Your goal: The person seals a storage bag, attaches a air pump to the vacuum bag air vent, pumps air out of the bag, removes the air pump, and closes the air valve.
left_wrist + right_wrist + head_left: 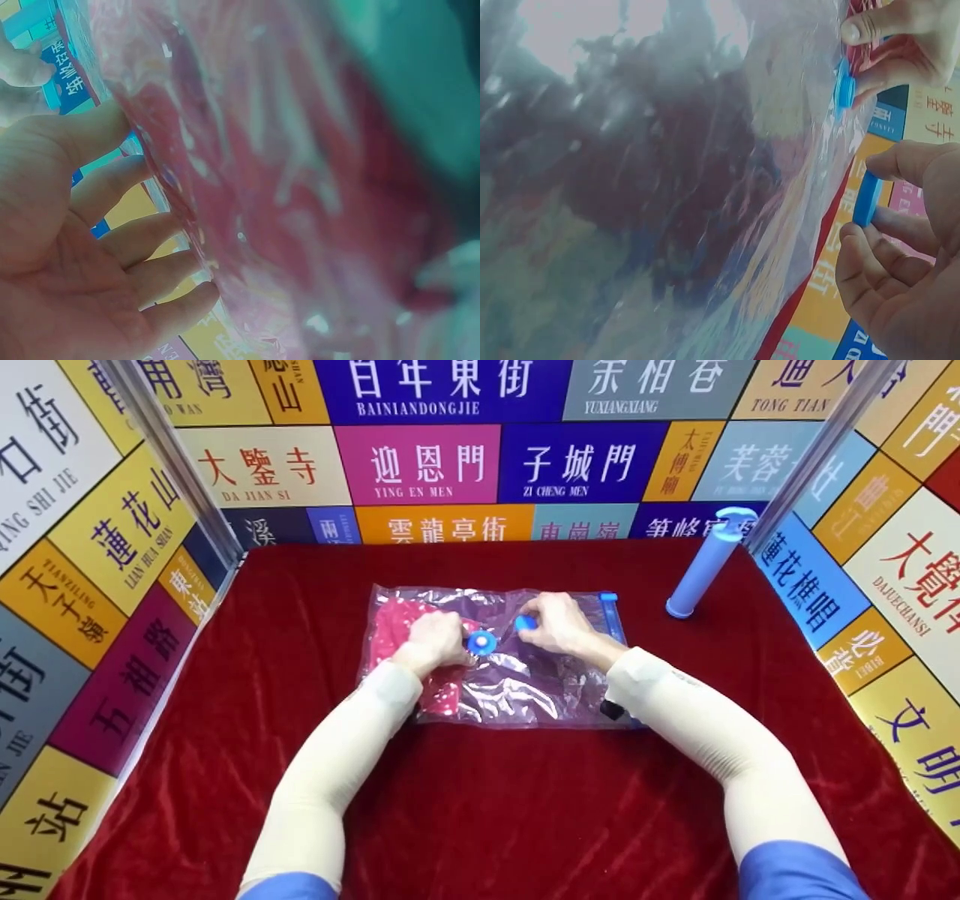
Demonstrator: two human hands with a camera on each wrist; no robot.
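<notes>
A clear plastic storage bag (517, 694) lies flat, with pink white-spotted fabric (394, 622) inside its left part. A round blue valve (481, 643) with a pale centre sits on top of the bag. My left hand (436, 639) is just left of the valve, and in the left wrist view its spread fingers (169, 266) rest on the plastic over the fabric. Right of the valve, my right hand (555, 622) pinches a blue round cap (867, 199) between thumb and fingers, above the bag and apart from the valve.
A blue hand pump (705, 566) stands upright at the back right. The bag's right edge has a blue zip slider (608, 597). Dark red cloth (525, 810) covers the table, and colourful sign-printed panels (424, 465) enclose the back and sides.
</notes>
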